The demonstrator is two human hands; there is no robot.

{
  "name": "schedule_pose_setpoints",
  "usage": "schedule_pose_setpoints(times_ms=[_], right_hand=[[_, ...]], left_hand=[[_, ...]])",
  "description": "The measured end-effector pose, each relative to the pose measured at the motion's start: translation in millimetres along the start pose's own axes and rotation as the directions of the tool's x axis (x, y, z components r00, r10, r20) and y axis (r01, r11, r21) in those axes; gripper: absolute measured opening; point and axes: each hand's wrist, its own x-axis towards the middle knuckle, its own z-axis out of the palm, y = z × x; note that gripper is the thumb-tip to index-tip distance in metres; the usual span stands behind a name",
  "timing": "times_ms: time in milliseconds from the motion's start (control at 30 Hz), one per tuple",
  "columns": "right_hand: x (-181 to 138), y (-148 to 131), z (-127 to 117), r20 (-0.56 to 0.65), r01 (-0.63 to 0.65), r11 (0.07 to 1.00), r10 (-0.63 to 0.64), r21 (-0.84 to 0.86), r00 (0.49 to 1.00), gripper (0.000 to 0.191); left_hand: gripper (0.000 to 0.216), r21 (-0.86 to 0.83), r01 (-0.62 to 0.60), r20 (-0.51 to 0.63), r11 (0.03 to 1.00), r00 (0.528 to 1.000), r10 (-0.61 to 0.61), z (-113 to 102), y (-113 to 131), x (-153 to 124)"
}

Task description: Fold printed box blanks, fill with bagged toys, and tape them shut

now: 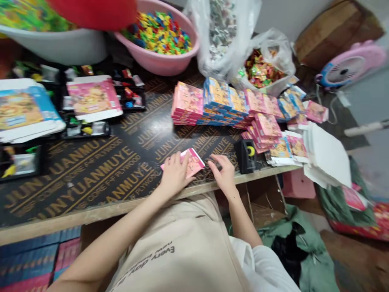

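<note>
A small pink printed box with a white end flap lies flat on the dark tabletop in front of me. My left hand is over its left part, fingers across the top and thumb along the near edge, so much of the box is hidden. To the right of the box, my right hand hovers near the table edge with its fingers apart and bent, nothing visible in it. A black tray with a yellow piece stands just beyond the right hand.
Stacked pink and blue boxes stand behind. A pink basin of colourful pieces, plastic bags and a fan line the back. Flat cartons rest on black trays at left; white sheets overhang the right edge.
</note>
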Motion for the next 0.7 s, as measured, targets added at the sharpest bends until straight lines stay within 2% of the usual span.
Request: schedule_pose_setpoints(times_ms=[67, 133, 200, 267, 367, 433, 500, 567, 633, 700], right_hand=[[-11.0, 17.5, -36.3, -0.208, -0.070, 0.994, 0.052, -0.083, 0.977, 0.026], [-22.0, 35.4, -65.6, -0.338, -0.155, 0.981, 0.108, -0.117, 0.935, 0.028], [-27.6, 48.5, -78.4, -0.349, -0.189, 0.978, 0.148, -0.084, 0.925, 0.029], [-22.4, 52.2, -70.2, -0.283, -0.161, 0.987, 0.148, -0.025, 0.948, 0.029], [7.4, 31.2, -22.9, -0.121, -0.025, 0.999, 0.029, 0.035, 0.992, 0.028], [36.0, -1.8, 22.9, 0.043, 0.129, 0.988, -0.133, 0.081, 0.990, 0.029], [65.6, -44.9, 71.9, 0.231, 0.289, 0.943, -0.322, 0.166, 0.918, 0.031], [92.6, -90.4, 119.1, 0.379, 0.397, 0.881, -0.471, 0.259, 0.797, 0.037], [113.6, -132.6, 161.7, 0.451, 0.460, 0.835, -0.550, 0.302, 0.703, 0.042], [125.3, -169.8, 198.4, 0.476, 0.510, 0.800, -0.598, 0.316, 0.645, 0.042]], left_hand=[[0.094, -0.017, -0.027, -0.008, 1.000, 1.000, 0.026, -1.5, -3.8, 6.3], [0.092, -0.022, -0.055, 0.001, 0.998, 0.998, 0.055, -4.5, -10.5, 11.2], [0.088, 0.007, -0.098, 0.054, 0.995, 0.994, 0.098, -10.9, -19.8, 11.9], [0.088, 0.050, -0.158, 0.153, 0.986, 0.977, 0.149, -20.2, -31.3, 7.3], [0.094, 0.068, -0.204, 0.240, 0.977, 0.953, 0.182, -30.5, -47.3, -4.0], [0.096, 0.036, -0.214, 0.188, 0.976, 0.961, 0.203, -29.7, -54.6, -9.0], [0.082, -0.019, -0.241, 0.118, 0.970, 0.963, 0.241, -25.9, -59.6, -11.8], [0.075, -0.030, -0.234, 0.078, 0.972, 0.969, 0.236, -27.6, -64.1, -17.1], [0.075, 0.019, -0.183, 0.019, 0.983, 0.983, 0.183, -41.7, -70.6, -31.2], [0.072, 0.089, -0.059, -0.024, 0.994, 0.998, 0.061, -67.0, -82.2, -56.9]])
